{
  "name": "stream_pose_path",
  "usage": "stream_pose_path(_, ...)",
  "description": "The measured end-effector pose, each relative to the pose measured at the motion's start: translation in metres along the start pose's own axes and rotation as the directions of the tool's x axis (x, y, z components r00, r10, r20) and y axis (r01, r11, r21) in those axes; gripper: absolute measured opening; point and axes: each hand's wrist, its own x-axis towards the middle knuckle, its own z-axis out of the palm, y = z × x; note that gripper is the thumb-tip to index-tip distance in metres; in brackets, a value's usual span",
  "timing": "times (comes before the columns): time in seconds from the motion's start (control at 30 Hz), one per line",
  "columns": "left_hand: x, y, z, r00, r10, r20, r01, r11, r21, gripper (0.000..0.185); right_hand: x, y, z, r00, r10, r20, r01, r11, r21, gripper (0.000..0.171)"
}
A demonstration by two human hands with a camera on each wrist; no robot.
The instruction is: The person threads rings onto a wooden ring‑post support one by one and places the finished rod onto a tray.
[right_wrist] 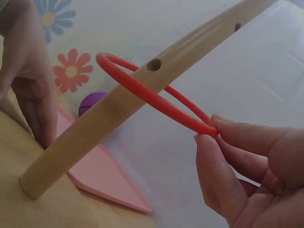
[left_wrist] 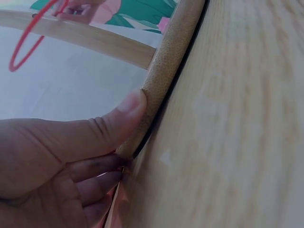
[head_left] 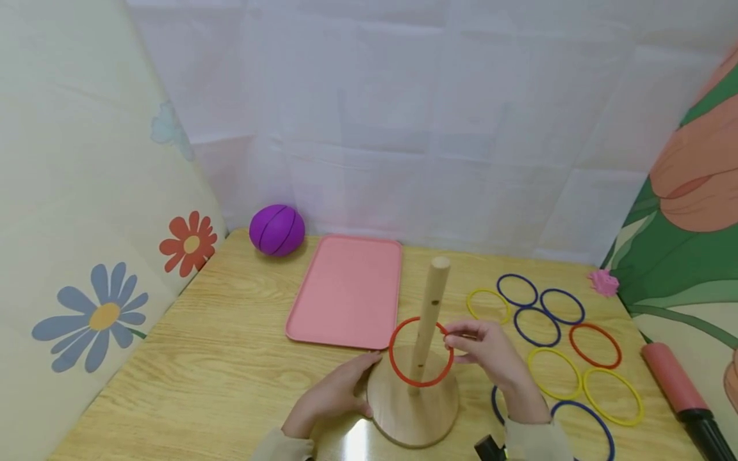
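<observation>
A wooden stand has a round base point(head_left: 403, 422) and a tall post point(right_wrist: 90, 133) with holes in it. My right hand point(head_left: 487, 352) pinches a red ring point(right_wrist: 152, 99) between thumb and fingertips. The ring hangs tilted around the post, its far side passing behind the wood, well above the base. My left hand point(head_left: 340, 387) grips the left edge of the base, thumb point(left_wrist: 126, 109) on the rim near me and fingers farther round. In the right wrist view, the left hand's fingertips partly disappear behind the post.
Several blue, yellow and red rings point(head_left: 596, 346) lie flat on the right of the table. A pink tray point(head_left: 346, 291) lies behind the stand, with a purple ball point(head_left: 277, 230) at back left. A red and black pump-like cylinder point(head_left: 674, 378) and a small pink object point(head_left: 603, 282) are along the right edge.
</observation>
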Motion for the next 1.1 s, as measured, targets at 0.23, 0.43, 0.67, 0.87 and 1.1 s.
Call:
stream_pose_path(0.23, 0.002, 0.003, 0.001, 1.0, -0.017, -0.018, 0.017, 1.0, -0.017, 0.088, 0.009, 0.026, -0.002, 0.999, 0.013, 0.045, -0.012, 1.0, -0.012, 0.04)
stream_pose_path(0.43, 0.007, 0.003, 0.004, 0.999, -0.031, -0.018, 0.031, 0.999, -0.037, 0.088, 0.013, 0.042, -0.003, 0.998, 0.056, 0.039, -0.055, 0.998, -0.029, 0.038)
stream_pose_path(0.67, 0.01, 0.002, 0.004, 0.999, -0.037, -0.006, 0.036, 0.997, -0.075, 0.088, 0.016, 0.049, -0.003, 0.995, 0.086, 0.044, -0.083, 0.994, -0.066, 0.037)
stream_pose_path(0.87, 0.014, 0.002, 0.003, 1.0, -0.018, -0.003, 0.018, 1.0, -0.017, 0.086, 0.018, 0.055, -0.002, 0.992, 0.122, 0.032, -0.119, 0.989, -0.087, 0.035)
stream_pose_path(1.1, 0.015, 0.001, 0.002, 1.0, -0.004, -0.008, 0.004, 1.0, 0.017, 0.085, 0.019, 0.057, 0.0, 0.99, 0.143, 0.008, -0.141, 0.983, -0.114, 0.033)
